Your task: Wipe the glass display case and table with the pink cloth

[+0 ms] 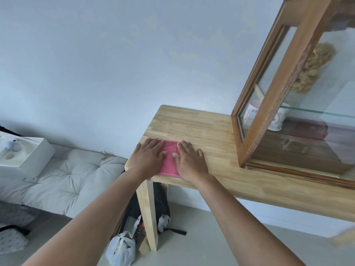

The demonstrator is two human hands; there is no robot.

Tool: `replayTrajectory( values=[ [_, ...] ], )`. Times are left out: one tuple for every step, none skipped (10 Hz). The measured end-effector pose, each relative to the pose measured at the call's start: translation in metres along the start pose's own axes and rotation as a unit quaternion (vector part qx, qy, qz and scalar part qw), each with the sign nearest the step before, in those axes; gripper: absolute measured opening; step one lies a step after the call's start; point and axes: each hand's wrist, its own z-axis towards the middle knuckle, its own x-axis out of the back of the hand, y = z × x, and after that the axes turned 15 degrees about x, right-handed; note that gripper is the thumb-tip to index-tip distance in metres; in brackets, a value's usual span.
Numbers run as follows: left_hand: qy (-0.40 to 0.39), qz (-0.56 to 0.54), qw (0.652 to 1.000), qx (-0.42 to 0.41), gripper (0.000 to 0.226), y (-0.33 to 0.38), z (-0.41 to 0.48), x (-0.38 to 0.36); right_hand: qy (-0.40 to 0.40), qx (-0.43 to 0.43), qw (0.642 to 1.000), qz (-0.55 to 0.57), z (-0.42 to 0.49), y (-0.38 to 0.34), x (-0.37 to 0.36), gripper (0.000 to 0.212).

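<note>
Pink ribbed cloth (pixel 169 160) lies flat on the light wooden worktop (pixel 201 127), at its left end near the corner. The near hem sits right at the front edge. The visible strip runs from that edge away from me towards the wall. Both sides are covered, so I cannot tell the true long axis.

My left grip (pixel 148 156) is released, palm down, fingers straight and pressed on the cloth's left part. My right grip (pixel 190 160) is the same, flat on the cloth's right part, with its outer fingers on bare wood. The thumbs are close together over the pink but not touching.

To the right on the same worktop, well apart from the cloth, stands the brown wood-framed glass display case (pixel 284 89). Inside are a white cup (pixel 276 120) under a glass shelf and a beige fibrous lump (pixel 315 68) higher up.

Under the worktop, by its pale wooden leg (pixel 149 212), are a black bag (pixel 161 200) and a knotted white plastic bag (pixel 121 248) on the floor. At left, a grey tufted cushion (pixel 67 175) carries a white moulded box (pixel 23 152).
</note>
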Motion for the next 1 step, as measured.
replayTrajectory(
  values=[
    [0.047,0.019,0.999,0.004,0.049,0.0106,-0.0044,0.0055,0.081,0.001,0.996,0.047,-0.0163,0.0022,0.0064,0.047]
  ],
)
